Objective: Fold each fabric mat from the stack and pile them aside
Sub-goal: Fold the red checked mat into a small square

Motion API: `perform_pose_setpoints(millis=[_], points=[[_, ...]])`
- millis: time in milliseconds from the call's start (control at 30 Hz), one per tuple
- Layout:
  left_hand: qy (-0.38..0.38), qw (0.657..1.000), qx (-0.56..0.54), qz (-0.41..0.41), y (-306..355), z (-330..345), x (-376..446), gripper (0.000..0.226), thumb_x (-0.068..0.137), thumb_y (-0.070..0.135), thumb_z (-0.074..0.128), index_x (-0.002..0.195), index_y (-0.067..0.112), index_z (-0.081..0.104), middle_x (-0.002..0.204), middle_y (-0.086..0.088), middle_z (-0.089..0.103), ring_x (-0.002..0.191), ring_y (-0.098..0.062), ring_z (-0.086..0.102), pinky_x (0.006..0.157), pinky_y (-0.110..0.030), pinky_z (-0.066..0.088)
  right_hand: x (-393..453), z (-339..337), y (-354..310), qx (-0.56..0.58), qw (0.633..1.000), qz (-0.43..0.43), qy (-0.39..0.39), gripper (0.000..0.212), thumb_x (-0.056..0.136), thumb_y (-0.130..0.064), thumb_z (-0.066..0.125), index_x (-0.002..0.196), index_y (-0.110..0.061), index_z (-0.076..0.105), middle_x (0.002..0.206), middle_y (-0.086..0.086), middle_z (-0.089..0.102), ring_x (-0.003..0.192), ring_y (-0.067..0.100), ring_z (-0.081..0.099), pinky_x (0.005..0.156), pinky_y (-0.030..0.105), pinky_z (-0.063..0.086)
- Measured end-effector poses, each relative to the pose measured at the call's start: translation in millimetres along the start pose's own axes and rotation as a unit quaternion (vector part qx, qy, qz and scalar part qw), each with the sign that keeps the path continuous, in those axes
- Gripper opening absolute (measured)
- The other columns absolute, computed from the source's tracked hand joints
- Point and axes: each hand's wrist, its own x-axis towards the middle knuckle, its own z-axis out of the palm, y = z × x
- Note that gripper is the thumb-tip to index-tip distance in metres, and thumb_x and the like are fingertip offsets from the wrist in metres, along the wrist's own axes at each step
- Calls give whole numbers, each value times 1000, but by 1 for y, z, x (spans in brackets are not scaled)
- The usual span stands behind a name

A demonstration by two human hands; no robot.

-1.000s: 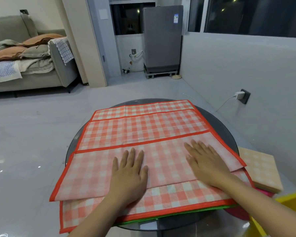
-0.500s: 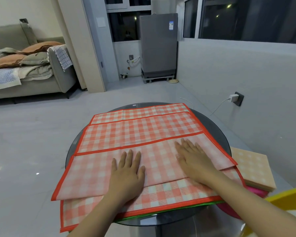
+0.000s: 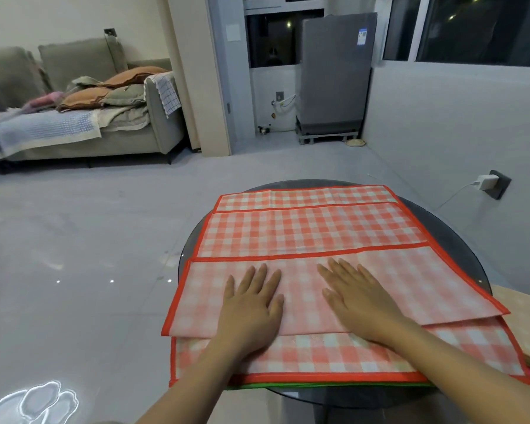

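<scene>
1. Hands first: your left hand (image 3: 251, 304) lies flat, palm down, in the lower centre of the frame, fingers straight and slightly spread, holding nothing.
2. Your right hand (image 3: 357, 296) lies flat just to the right of it, fingers straight and close together, pointing toward the upper left; the two hands are near each other but apart.
3. Both hands press on the folded mat (image 3: 410, 286), a pale red-and-white checked panel with an orange-red border; it is the top layer, and its near edge crosses under your wrists.
4. Under that panel sits the stack of mats (image 3: 318, 231), in the same check with red borders, showing as stepped bands toward the middle of the frame and one band at the lower edge.
5. A thin green edge (image 3: 334, 384) shows beneath the lowest red border at the bottom of the stack.
6. The stack rests on a round dark glass table (image 3: 459, 221) in the centre right of the frame.
7. At the right edge, beside the table, a pale orange checked pile (image 3: 527, 319) lies with a pink layer under it.
8. Upper left holds a grey sofa (image 3: 83, 117) with cushions and blankets; upper centre holds a grey appliance (image 3: 334, 78); a white charger (image 3: 487, 182) sits in a wall socket at the right.
</scene>
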Motion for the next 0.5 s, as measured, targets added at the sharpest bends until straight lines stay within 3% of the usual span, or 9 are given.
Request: perform_pose_setpoints(millis=[233,500], points=[[7,998,21,-62,-63,-5,-12,55,95,58,4,147,44,-5,157,13,-10,145,-11,-13,118,-45,-11,-1,-1,-1,-12,1000,4,-5,54,97,-51,6,147,-37,-8,156,-10,-14,143,8,-14,115,31,-11],[-16,998,11,-64,-56,-16,-12,57,96,57,9,150,39,0,159,9,-7,146,-16,-11,117,-49,-10,1,-6,-5,3,1000,3,0,53,99,-47,13,149,-34,0,158,-7,-5,145,11,-7,114,31,-9]])
